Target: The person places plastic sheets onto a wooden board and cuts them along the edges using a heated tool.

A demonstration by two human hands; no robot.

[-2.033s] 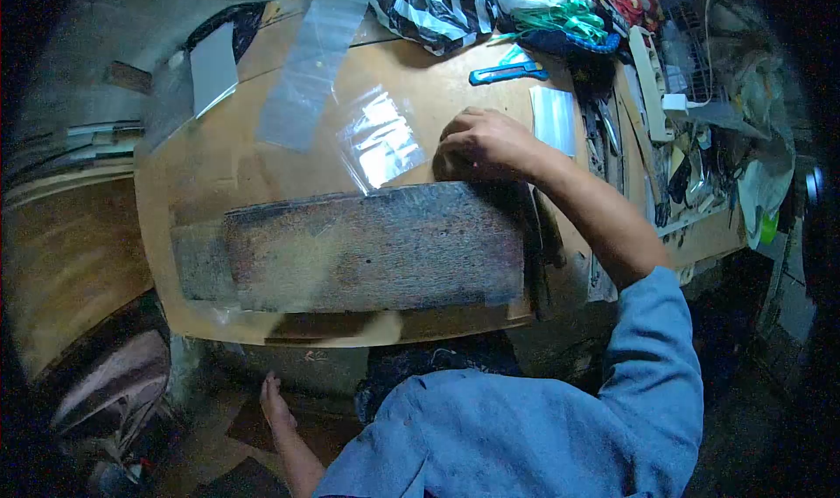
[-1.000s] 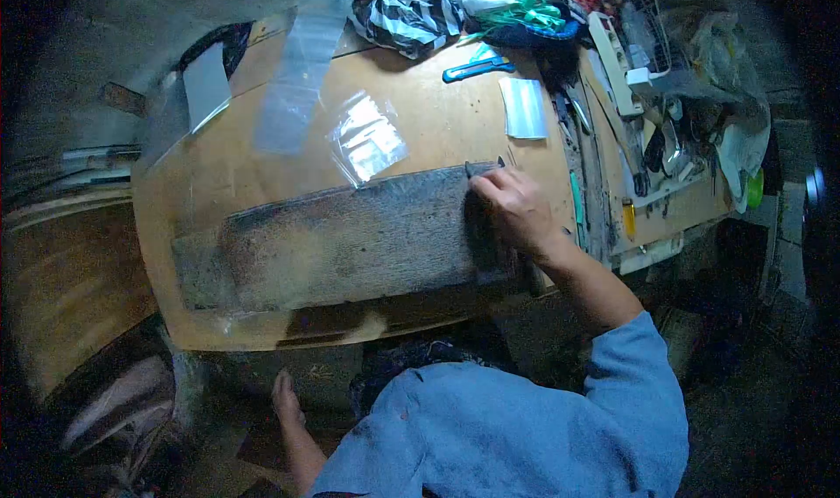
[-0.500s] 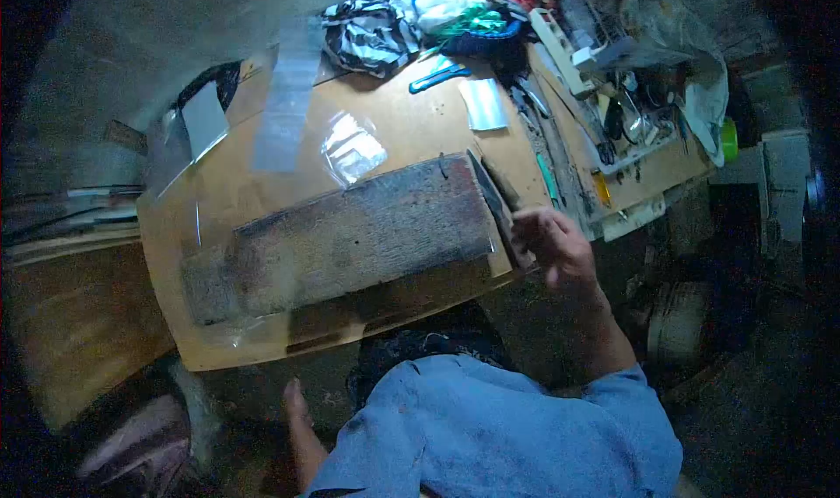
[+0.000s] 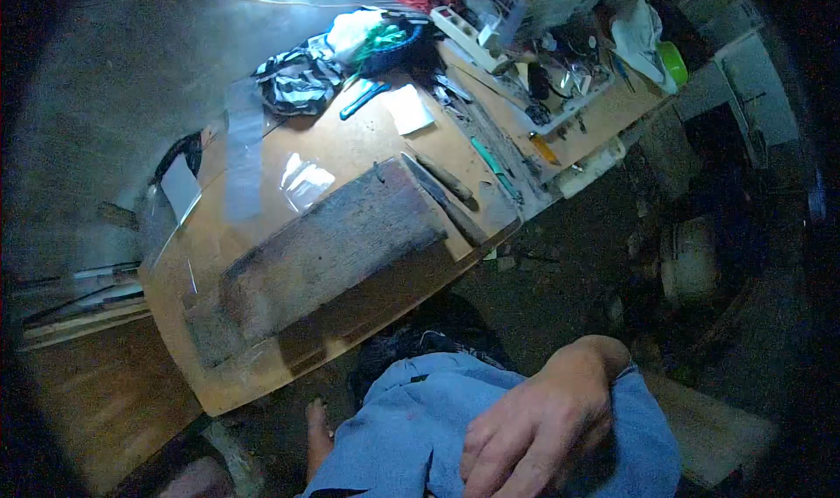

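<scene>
My right hand [image 4: 542,428] is in front of the blue shirt, close to the camera, with loosely bent fingers slightly apart; nothing shows in it, and the fingertips run toward the lower frame edge. Low beside the shirt, my left hand [image 4: 318,421] shows little more than a raised thumb, its other fingers mostly hidden. Both hands are away from the table [image 4: 262,371]. On the table lies a long, worn wooden board [image 4: 337,249], set at a slant. By its right end rest a dark flat blade-like piece [image 4: 451,207] and a narrow wooden stick-like piece [image 4: 444,181].
Beyond the board lie a clear plastic packet [image 4: 306,183], a plastic strip [image 4: 243,152], a blue cutter knife [image 4: 363,101] and a pale sheet [image 4: 409,110]. Bags [image 4: 302,82] stand at the back. A power strip [image 4: 468,38] and a tool tray [image 4: 573,104] occupy the right side.
My right hand has left the board's right end and come back to the shirt front. The view has turned, so the table appears further left and more tilted. The board stays on the table.
</scene>
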